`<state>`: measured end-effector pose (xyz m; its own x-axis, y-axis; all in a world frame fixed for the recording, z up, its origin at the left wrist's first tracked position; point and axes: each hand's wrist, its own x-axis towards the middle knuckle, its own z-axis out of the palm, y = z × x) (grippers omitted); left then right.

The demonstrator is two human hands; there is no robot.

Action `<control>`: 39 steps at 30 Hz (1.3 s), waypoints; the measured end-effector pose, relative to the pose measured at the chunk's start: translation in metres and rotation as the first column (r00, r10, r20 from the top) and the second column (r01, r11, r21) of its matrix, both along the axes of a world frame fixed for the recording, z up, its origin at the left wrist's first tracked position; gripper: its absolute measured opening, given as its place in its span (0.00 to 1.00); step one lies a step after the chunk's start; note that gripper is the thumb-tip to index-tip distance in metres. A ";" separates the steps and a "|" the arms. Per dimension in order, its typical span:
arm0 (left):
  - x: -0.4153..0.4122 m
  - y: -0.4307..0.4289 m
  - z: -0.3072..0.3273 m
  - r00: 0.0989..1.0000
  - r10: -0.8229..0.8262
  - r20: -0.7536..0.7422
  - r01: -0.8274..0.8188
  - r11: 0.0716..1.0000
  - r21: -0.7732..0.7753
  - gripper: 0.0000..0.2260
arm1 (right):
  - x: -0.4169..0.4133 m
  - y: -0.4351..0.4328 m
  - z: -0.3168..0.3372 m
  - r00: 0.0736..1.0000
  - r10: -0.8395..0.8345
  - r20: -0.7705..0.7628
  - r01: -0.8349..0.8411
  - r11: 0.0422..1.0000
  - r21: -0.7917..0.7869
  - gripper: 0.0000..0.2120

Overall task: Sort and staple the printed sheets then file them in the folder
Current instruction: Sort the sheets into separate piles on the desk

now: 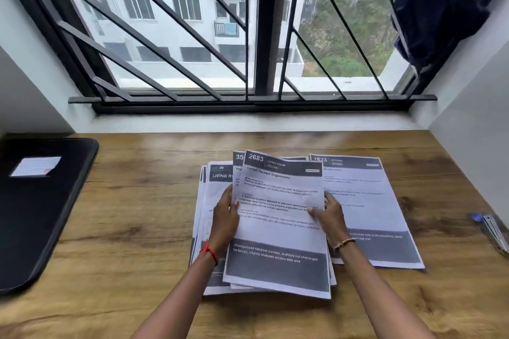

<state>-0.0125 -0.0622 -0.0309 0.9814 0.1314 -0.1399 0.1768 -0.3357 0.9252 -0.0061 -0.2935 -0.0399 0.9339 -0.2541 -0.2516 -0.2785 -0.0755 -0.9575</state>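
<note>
Over the wooden desk (137, 215), the left hand (224, 217) and right hand (330, 215) each pinch a side edge of the top printed sheets (278, 228), above more sheets, with the black folder (41, 215) far left and the stapler (493, 231) far right.

Both forearms reach forward side by side; left hand (224, 217) and right hand (330, 215) each pinch an edge of the sheets (278, 228), thumbs on top.

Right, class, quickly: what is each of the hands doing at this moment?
Left hand: grips the left edge of the 2683 sheet, thumb on top.
Right hand: pinches the same sheet's right edge.
</note>
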 end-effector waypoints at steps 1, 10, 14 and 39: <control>0.003 -0.007 0.004 1.000 -0.019 0.022 0.018 0.999 0.042 0.20 | 0.002 -0.006 0.002 1.000 -0.026 0.013 0.026 1.000 -0.010 0.23; 0.050 -0.103 0.008 0.930 -0.368 -0.003 0.366 0.924 0.107 0.31 | 0.037 -0.109 0.029 0.983 -0.181 0.008 0.178 0.955 -0.237 0.24; 0.060 -0.147 -0.003 0.910 -0.415 -0.001 0.413 0.906 0.093 0.33 | 0.044 -0.151 0.031 0.990 -0.133 -0.054 0.100 0.910 -0.402 0.28; 0.032 0.025 -0.015 0.981 0.193 -0.008 -0.175 0.907 0.384 0.19 | 0.038 0.061 0.001 0.989 0.041 -0.145 -0.103 0.886 -0.452 0.15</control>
<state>0.0198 -0.0368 -0.0457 0.9285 0.3610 -0.0870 0.3078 -0.6174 0.7239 0.0320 -0.2326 -0.0389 0.9217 -0.3030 -0.2421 -0.3729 -0.5208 -0.7679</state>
